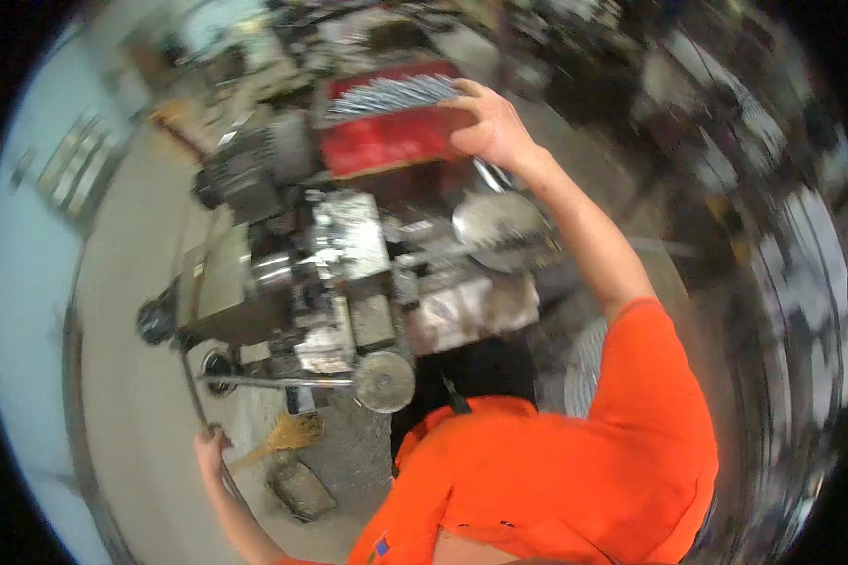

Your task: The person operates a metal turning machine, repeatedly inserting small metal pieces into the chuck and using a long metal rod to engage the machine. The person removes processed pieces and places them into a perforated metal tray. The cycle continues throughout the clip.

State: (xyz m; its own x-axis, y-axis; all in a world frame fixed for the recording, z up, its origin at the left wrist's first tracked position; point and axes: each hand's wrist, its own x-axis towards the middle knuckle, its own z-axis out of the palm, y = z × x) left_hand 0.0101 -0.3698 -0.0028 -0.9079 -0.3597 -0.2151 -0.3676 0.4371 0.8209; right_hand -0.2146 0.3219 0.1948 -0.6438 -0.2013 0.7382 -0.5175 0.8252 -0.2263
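At the lower left my left hand (pixel 212 450) is closed around a long dark lever (pixel 195 391) that runs up to the machine (pixel 231 292). My right hand (pixel 495 127) is stretched out at the far side, over the right end of a red tray (pixel 386 141). Its thumb and fingers are apart, with the fingertips close to a row of grey metal rods (pixel 391 94) lying in the tray. Whether a fingertip touches a rod is blurred. Nothing shows between the fingers.
A metal bar (pixel 287 381) juts across beside a round handwheel (pixel 384 381). A stained cloth (pixel 471 311) lies on the machine's near right part. On the floor at lower left are a straw broom (pixel 292 433) and a dirty pan (pixel 300 485).
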